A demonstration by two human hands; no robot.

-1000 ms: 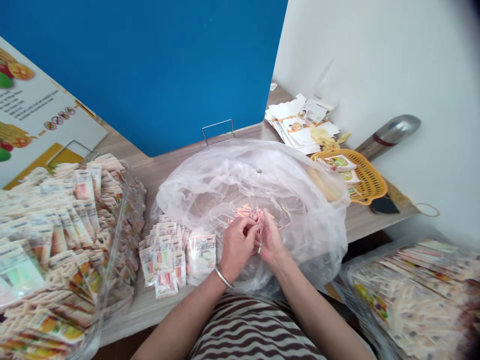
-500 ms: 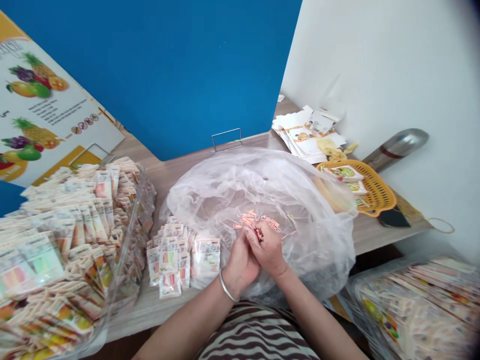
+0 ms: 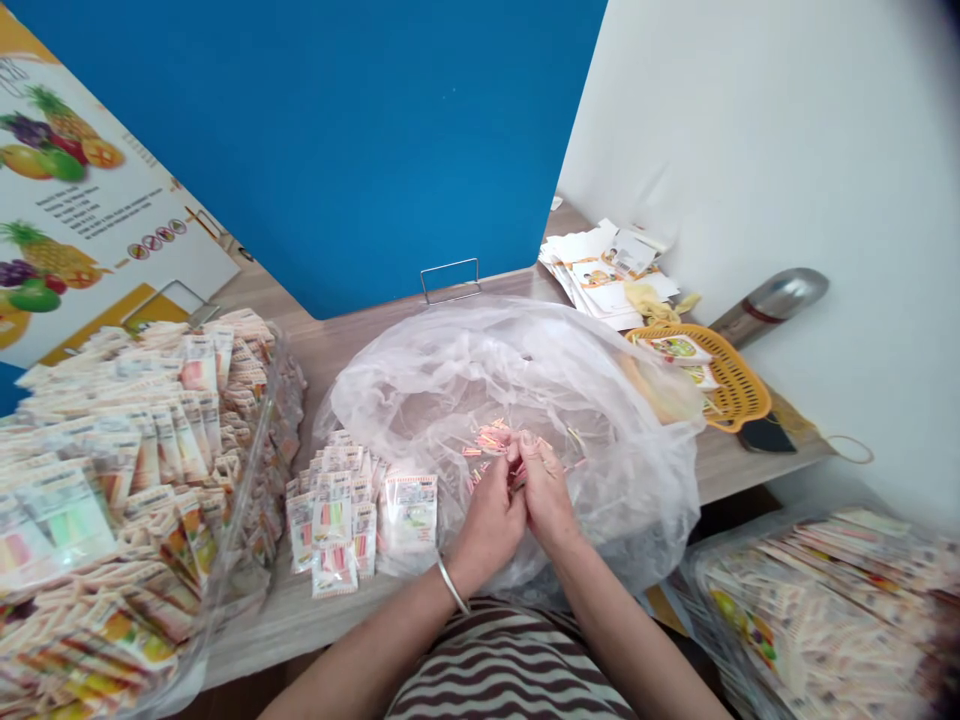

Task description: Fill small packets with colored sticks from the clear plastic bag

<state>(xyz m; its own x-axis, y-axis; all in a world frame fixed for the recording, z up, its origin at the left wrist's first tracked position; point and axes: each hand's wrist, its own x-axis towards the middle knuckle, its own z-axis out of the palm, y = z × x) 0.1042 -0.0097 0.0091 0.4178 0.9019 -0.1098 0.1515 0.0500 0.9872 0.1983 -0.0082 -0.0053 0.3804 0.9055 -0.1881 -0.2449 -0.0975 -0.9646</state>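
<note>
Thin pink sticks are gathered between the left hand and the right hand, which are brought together at the centre of the frame. The fingers of both hands are curled inward and closed around a small bunch, of which only a little is seen; the exact number cannot be told. Loose sticks are seen just beyond the fingertips, scattered on a crumpled clear plastic bag. The step in hand is judged to be the gathering and evening of the bunch; for the next move, a light, even pressure from both sides seems to be called for, so that no stick is let slip.

The bag is spread over a wood-grained tabletop. Filled packets are laid beside it, left of centre. At the left edge a clear tub is heaped with more packets; a second tub is placed at lower right. A yellow basket and stacked white card are set at right. The scene is bounded by a blue panel, a fruit-printed board at upper left and a white wall at upper right.
</note>
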